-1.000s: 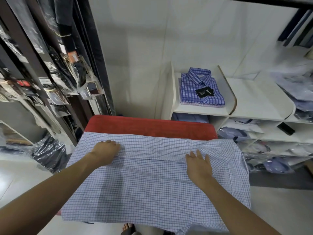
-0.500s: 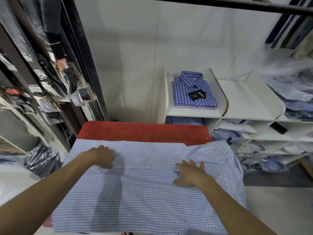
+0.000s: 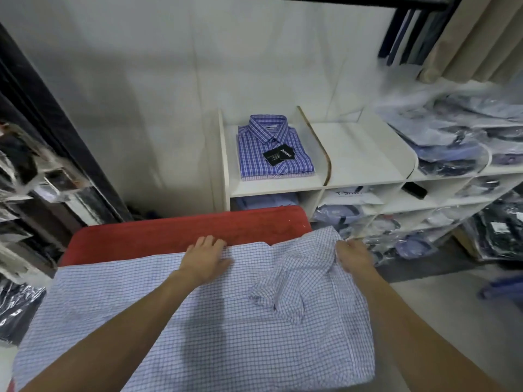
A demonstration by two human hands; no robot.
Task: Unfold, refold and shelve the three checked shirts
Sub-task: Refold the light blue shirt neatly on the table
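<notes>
A pale blue-and-white checked shirt (image 3: 198, 329) lies spread over the red padded table (image 3: 184, 230). My left hand (image 3: 205, 257) rests flat on the shirt near its far edge, fingers straight. My right hand (image 3: 353, 257) grips the shirt's right end at the table's right edge, and the cloth there is bunched and folded inward. A folded darker blue checked shirt (image 3: 273, 148) with a black tag lies on top of a second folded shirt in the left bay of the white shelf (image 3: 283, 188).
The shelf bay to the right of the stack (image 3: 362, 154) is bare. Bagged shirts (image 3: 458, 131) pile up at the far right and fill the lower cubbies. A dark rack of packaged goods (image 3: 34, 176) lines the left side.
My left hand slid right along the shirt's far edge to the middle. My right hand moved to the shirt's right end, gripped it and drew it inward. The view shifted left.
</notes>
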